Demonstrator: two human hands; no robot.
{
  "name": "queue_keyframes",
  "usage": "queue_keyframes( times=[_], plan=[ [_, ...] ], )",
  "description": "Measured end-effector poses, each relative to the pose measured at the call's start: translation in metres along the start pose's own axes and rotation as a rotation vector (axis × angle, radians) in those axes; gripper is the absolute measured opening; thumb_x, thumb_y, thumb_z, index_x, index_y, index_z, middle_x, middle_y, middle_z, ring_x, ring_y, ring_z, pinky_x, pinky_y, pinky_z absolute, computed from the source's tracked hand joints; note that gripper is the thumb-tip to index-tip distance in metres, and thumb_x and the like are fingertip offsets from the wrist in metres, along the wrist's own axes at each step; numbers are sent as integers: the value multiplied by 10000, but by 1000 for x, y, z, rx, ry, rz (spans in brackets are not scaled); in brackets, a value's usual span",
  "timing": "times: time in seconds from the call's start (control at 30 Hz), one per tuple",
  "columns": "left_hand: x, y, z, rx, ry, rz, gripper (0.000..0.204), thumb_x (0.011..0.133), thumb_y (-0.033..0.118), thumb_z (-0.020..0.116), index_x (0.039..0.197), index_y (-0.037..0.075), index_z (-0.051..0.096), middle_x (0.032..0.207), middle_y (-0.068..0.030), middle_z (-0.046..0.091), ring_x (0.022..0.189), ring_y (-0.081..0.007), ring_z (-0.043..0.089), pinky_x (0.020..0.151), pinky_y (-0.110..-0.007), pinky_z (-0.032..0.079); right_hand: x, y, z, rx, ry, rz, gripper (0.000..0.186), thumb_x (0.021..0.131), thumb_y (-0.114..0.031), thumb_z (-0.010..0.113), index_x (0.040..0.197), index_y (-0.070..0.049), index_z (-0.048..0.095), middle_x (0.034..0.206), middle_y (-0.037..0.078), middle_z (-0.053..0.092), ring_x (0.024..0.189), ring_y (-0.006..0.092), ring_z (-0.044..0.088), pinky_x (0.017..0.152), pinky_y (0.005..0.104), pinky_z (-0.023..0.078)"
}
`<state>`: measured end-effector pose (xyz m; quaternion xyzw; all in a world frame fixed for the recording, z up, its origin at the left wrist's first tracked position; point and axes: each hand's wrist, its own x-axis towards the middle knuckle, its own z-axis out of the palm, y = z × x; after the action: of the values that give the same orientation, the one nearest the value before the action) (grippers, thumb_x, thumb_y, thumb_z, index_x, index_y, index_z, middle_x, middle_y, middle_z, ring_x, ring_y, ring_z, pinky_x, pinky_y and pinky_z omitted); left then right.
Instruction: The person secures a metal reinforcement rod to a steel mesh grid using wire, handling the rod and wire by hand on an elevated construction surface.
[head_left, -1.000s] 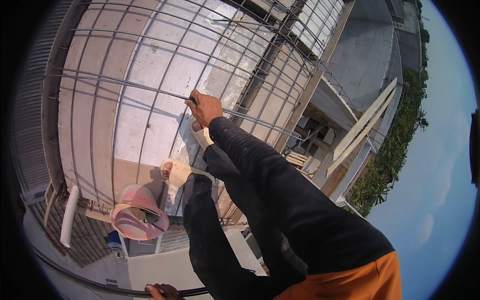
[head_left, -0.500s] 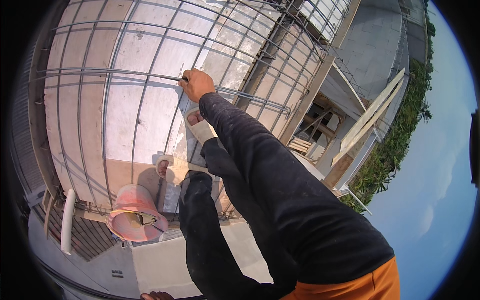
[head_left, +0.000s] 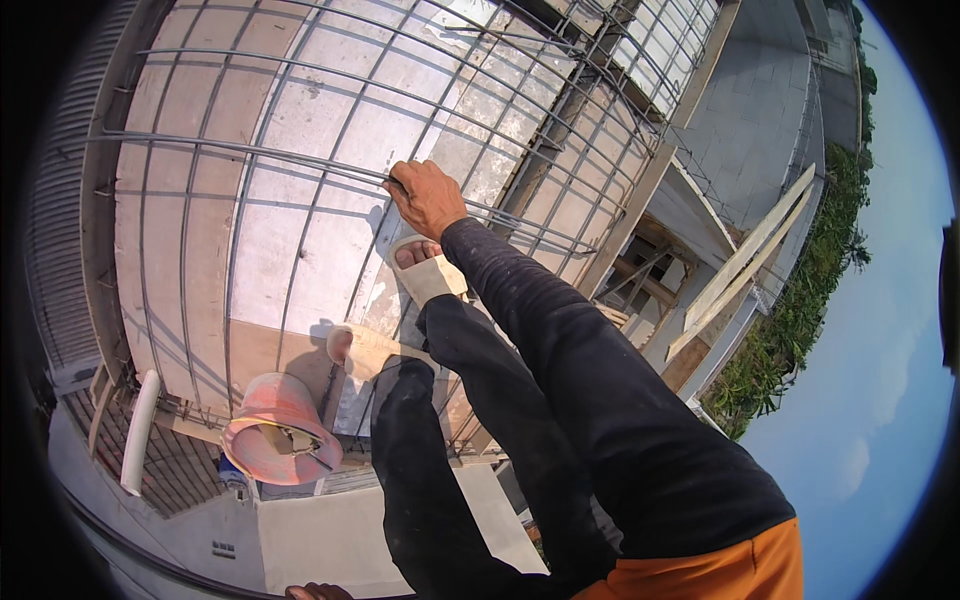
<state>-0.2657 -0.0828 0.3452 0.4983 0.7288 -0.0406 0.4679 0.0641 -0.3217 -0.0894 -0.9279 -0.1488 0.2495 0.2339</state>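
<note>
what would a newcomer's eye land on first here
Probably the right hand, closed around thin steel bars in the upper middle. Next, the reddish bucket at lower left and the cream footwear near the centre. Bright orange fabric at lower right also stands out.

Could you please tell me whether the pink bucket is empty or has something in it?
Not empty: the pink bucket shows a pale object inside its open mouth; what it is, I cannot tell.
</note>
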Motion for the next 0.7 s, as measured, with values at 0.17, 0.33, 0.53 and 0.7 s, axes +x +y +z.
queue_keyframes(
  times=[0.17,0.33,0.53,0.7],
  plan=[
    [1,2,3,-9,1,-25,437,1095,317,481,699,195,342,598,38,307,511,-95,256,460,-270,205,3,-12,-26,27,281,-45,218,996,-329,659,1007,-113,682,909,79,615,898,294,604,761,439,517],
    [3,-6,-3,-93,-65,-224,336,1102,342,494,803,199,436,675,50,393,572,-80,331,507,-255,282,-12,-36,-47,49,287,-71,185,973,-274,683,974,-90,702,893,95,618,900,309,621,754,456,523],
    [12,-19,-30,-273,-4,102,338,999,285,682,788,136,463,544,8,445,386,-96,394,350,-279,325,-43,-85,-32,257,179,9,207,990,-234,677,1020,-30,692,968,142,698,864,354,696,768,406,545],
    [15,-40,-46,-284,8,121,358,999,244,671,741,139,446,563,8,442,396,-97,390,358,-278,314,-70,-94,-24,342,78,104,217,986,-227,678,1030,-14,685,947,162,689,848,334,695,755,395,536]
  ],
)
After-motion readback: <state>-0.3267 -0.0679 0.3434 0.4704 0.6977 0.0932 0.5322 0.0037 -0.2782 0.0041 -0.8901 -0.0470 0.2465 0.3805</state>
